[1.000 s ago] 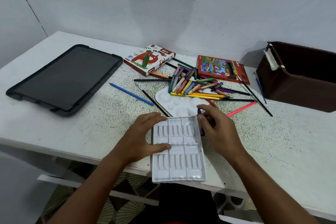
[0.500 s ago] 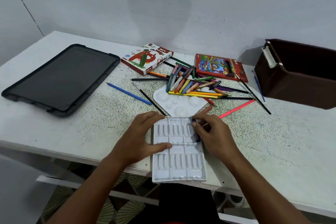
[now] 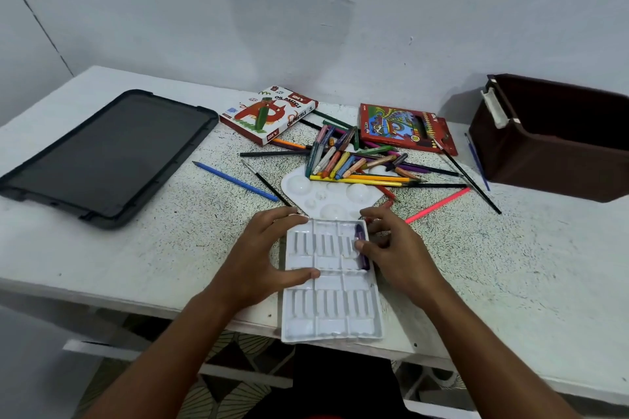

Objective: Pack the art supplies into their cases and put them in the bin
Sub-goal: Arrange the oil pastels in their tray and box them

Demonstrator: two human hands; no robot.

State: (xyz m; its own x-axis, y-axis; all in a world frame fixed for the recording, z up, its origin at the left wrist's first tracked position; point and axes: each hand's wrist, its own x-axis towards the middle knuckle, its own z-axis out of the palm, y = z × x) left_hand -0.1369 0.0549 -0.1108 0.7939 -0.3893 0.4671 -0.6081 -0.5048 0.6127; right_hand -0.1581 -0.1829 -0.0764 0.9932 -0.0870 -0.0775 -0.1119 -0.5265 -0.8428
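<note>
A white slotted pastel tray (image 3: 332, 299) lies at the table's front edge. My left hand (image 3: 262, 255) holds its left side, thumb across the middle. My right hand (image 3: 396, 248) presses a purple pastel (image 3: 361, 245) into the tray's far-right slot with thumb and fingers. A pile of loose pastels and pencils (image 3: 354, 160) lies behind, partly over a white paint palette (image 3: 326, 196). The oil pastel box (image 3: 269, 112) and a red pencil box (image 3: 405, 126) sit at the back. The brown bin (image 3: 558, 136) stands at the far right.
A black bin lid (image 3: 105, 153) lies flat at the left. A blue pencil (image 3: 235, 180), a black brush (image 3: 267, 184) and a pink pencil (image 3: 437, 204) lie loose around the palette. A long black brush (image 3: 471, 180) lies near the bin. A wall runs behind the table.
My right hand brought the purple pastel from beside the tray's right edge into its far-right slot. My left hand stayed on the tray.
</note>
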